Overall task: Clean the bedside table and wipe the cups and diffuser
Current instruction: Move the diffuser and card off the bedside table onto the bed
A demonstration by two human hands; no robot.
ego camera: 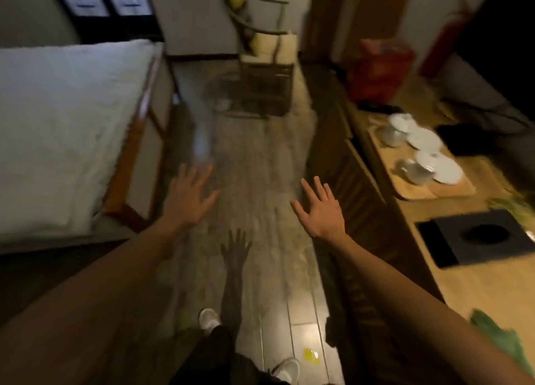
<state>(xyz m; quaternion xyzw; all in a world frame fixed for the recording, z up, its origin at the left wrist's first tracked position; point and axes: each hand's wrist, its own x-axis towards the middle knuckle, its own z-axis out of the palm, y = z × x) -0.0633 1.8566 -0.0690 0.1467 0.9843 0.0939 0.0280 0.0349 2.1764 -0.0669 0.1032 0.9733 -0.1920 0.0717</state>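
Dim bedroom, wooden floor (260, 211) running between a bed (63, 129) on the left and a long wooden bench (469, 292) on the right. Both hands are stretched forward over the floor, fingers spread and straight: the left hand (189, 196) and right hand (321, 211) each have an empty grip, touching nothing.

White cups (417, 170) and saucers (447, 171) sit on a tray (434, 192) on the bench, well apart from the right hand. A dark mat (474, 239) lies nearer on the bench; I cannot tell which item is the diffuser. A green cloth-like thing (498, 341) shows at the bench's near edge, blurred.

Judging by this, cleaning has not started; the person looks to be just approaching. Next they would need a wiping cloth in hand, then a turn right to the cups.

No writing or brand is legible; the frame is motion-blurred.
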